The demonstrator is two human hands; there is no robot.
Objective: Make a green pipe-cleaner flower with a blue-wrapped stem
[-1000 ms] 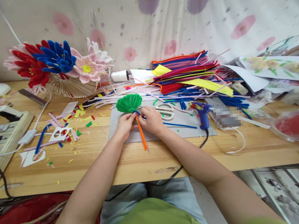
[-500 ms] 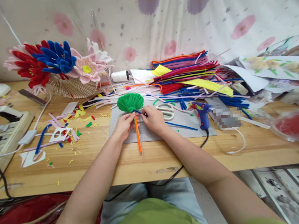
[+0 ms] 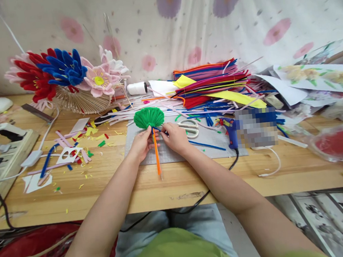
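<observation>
A green fan-shaped pipe-cleaner piece (image 3: 149, 117) stands above a grey cutting mat (image 3: 150, 159), its gathered base pinched between the thumb and fingers of my left hand (image 3: 143, 141). From that base an orange pipe-cleaner stem (image 3: 157, 158) hangs down, with thin pale strands beside it. My right hand (image 3: 174, 136) is closed on a blue pipe cleaner (image 3: 157, 128), which meets the base of the green fan. Much of the blue length is hidden by the fingers. Just beyond my right hand lie white-handled scissors (image 3: 192, 128).
A blue glue gun (image 3: 231, 133) stands at the mat's right, its cord running off the table's front edge. Bundled pipe cleaners (image 3: 212, 86) lie behind. Pipe-cleaner flowers (image 3: 68, 67) stand at back left, near paper scraps (image 3: 69, 154) and a power strip (image 3: 16, 159).
Both hands stay at the base of the green fan with hardly any shift. My right fingers have turned slightly around the blue pipe cleaner. The whole view has drifted a little.
</observation>
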